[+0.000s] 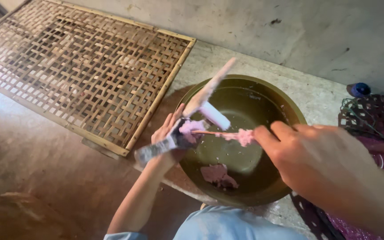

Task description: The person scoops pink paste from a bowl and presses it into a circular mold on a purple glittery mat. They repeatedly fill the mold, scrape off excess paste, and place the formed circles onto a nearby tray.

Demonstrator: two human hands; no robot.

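Over the bowl, right-hand fingers pinch pink paste.

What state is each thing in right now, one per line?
Left hand: grip closed on a pale flat stick, tilted over the basin.
Right hand: pinching a thin stick coated with pink paste.
Basin: upright, pink lump at bottom.
Woven bamboo tray: lying flat.

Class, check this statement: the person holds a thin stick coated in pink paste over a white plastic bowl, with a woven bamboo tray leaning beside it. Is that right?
Not quite. The bowl is dark olive-green, not white; the head view shows this. The rest holds: the right hand holds the thin stick with pink paste over it, and the woven bamboo tray leans beside it.
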